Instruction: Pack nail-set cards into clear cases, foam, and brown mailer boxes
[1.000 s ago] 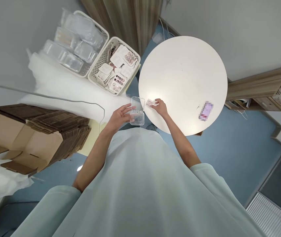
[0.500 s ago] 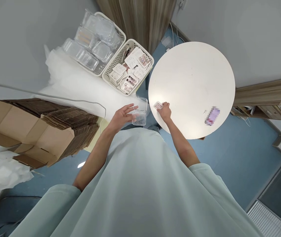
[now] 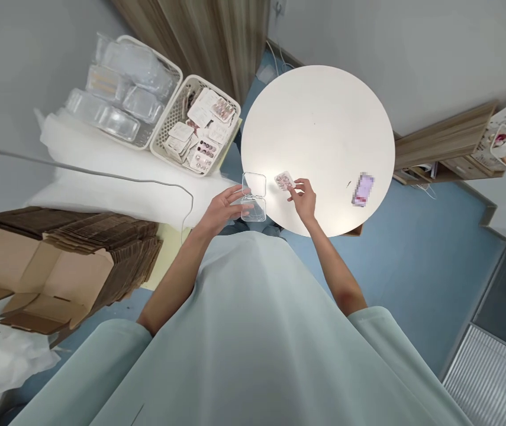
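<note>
My left hand holds a clear plastic box by its left side, fingers bent around the edge. The box is hinged and its lid is swung up, so both halves stand apart; I see nothing inside. Between the thumb and fingers of my right hand is a small white card with pinkish pieces on it, which look like press-on nails. The card is just above the near left part of the round white table, a short way right of the box.
A white basket of cards stands left of the table, beside another basket of clear plastic boxes. White wrapping sheet and stacked brown cartons lie at left, with a cable across. A blurred purple object rests on the table.
My right hand has lifted the card off the table and turned it toward the box. The left hand still holds the open box. The view has shifted to the right.
</note>
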The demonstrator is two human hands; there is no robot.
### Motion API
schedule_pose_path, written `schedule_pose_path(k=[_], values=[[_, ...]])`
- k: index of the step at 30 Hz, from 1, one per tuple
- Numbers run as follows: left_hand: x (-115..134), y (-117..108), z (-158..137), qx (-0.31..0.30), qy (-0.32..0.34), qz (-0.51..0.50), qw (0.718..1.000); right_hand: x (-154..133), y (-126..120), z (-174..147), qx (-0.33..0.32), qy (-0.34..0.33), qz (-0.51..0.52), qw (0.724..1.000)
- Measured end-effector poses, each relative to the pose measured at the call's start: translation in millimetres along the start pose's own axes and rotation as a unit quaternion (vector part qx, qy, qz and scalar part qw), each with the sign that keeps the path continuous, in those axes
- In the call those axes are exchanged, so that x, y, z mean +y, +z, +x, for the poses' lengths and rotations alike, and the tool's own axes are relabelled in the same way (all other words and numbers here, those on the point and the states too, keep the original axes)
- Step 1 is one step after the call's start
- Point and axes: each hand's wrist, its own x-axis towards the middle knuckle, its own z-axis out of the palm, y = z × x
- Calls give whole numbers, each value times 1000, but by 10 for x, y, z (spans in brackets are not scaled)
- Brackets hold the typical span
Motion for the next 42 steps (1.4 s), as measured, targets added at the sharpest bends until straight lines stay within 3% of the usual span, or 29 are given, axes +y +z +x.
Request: schedule_pose_path(k=[4, 8, 13, 20, 29, 34, 39, 42], values=[[75, 251, 56, -39, 10, 11, 999, -232, -373, -202, 19, -49, 94, 994], [146, 506, 106, -76, 14, 7, 997, -366, -624, -371, -25, -76, 133, 988], [145, 764, 189, -113, 20, 8, 993, -343, -816, -500, -74, -77, 139, 984], [152, 979, 215, -126, 43, 19, 991, -302, -1074, -672, -89, -87, 105, 987], [260, 1122, 233, -136, 62, 10, 989, -282, -1146, -839, -46, -186, -14, 981], [291, 1147, 248, -141, 71, 23, 987, -338, -1143, -888, -25, -206, -84, 975], [291, 1139, 256, -134, 70, 19, 988, -341, -1110, -876, -7, -213, -59, 975], [309, 1126, 235, -138, 61, 13, 988, -334, -1114, -795, 45, -190, 6, 981]])
